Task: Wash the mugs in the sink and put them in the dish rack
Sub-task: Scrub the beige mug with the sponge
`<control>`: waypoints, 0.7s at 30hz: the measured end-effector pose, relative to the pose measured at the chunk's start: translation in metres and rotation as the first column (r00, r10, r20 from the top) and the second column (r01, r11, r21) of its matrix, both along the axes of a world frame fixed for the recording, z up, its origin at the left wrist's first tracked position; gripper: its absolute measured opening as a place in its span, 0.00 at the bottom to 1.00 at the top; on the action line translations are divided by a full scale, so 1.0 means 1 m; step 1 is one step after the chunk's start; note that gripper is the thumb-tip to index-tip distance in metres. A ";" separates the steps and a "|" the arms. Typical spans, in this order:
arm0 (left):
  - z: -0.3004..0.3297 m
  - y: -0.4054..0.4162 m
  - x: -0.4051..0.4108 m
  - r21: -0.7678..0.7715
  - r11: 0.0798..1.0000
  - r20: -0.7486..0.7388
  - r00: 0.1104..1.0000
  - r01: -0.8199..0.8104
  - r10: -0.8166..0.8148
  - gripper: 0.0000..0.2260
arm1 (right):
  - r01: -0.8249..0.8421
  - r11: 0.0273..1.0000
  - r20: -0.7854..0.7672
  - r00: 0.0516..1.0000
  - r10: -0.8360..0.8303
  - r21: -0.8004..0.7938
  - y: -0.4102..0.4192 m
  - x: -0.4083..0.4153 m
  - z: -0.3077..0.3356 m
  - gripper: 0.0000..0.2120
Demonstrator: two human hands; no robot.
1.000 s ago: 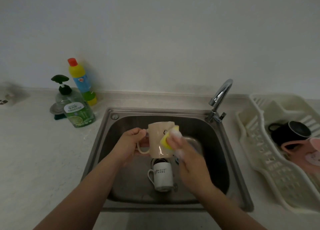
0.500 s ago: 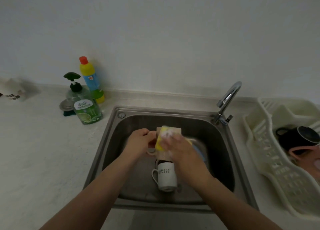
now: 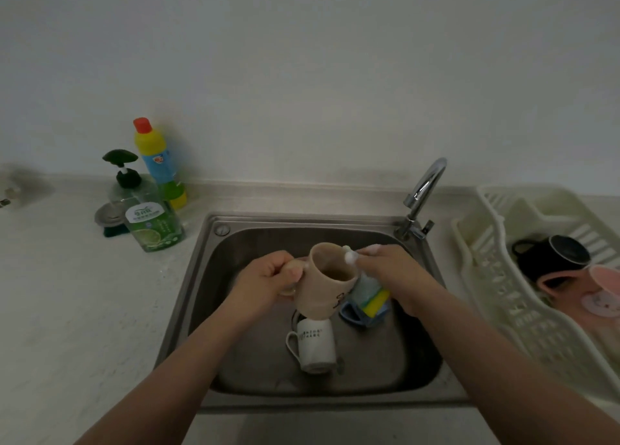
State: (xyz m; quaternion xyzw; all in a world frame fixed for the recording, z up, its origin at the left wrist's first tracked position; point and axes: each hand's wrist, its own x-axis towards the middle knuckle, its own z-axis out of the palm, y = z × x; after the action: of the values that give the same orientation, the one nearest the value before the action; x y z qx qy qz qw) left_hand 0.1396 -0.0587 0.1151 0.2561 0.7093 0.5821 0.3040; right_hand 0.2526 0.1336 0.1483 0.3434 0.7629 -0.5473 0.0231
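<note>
Steel sink [image 3: 201, 277] below me: my left hand [image 3: 268, 282] grips the beige mug [image 3: 323, 285] by its handle; my right hand [image 3: 391, 272] pinches the soapy sponge [image 3: 369, 297] at its rim.

Little could be read with certainty. A white label with a logo and small characters was seen on the green soap bottle [image 3: 153, 223], but the characters were too small to be made out. A red-and-white badge was carried on the blue band of the tall bottle [image 3: 157, 158], illegible. Lines of dark print were borne by the white mug [image 3: 314, 342] in the sink, unreadable. A dark cursive mark was shown on the beige mug [image 3: 327, 282], partly hidden.
</note>
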 end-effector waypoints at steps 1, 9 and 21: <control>0.001 0.001 0.001 0.005 1.000 -0.030 0.999 0.024 -0.024 0.07 | -0.056 0.995 0.026 0.998 0.054 0.085 0.000 -0.001 0.003 0.09; 0.001 0.008 0.011 -0.072 0.997 -0.177 0.983 0.033 -0.046 0.06 | -0.114 0.861 0.097 0.992 0.076 0.496 -0.007 -0.001 -0.003 0.03; 0.014 0.022 0.019 -0.058 0.947 0.797 0.556 -0.317 0.235 0.15 | 0.090 0.735 -0.199 0.978 0.062 0.672 -0.022 0.013 -0.029 0.11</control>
State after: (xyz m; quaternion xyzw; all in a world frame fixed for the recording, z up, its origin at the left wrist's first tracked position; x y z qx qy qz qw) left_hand 0.1590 -0.0368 0.1289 -0.1302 0.5030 0.7068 0.4800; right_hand 0.2654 0.1113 0.1190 0.2749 0.9050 -0.2652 -0.1874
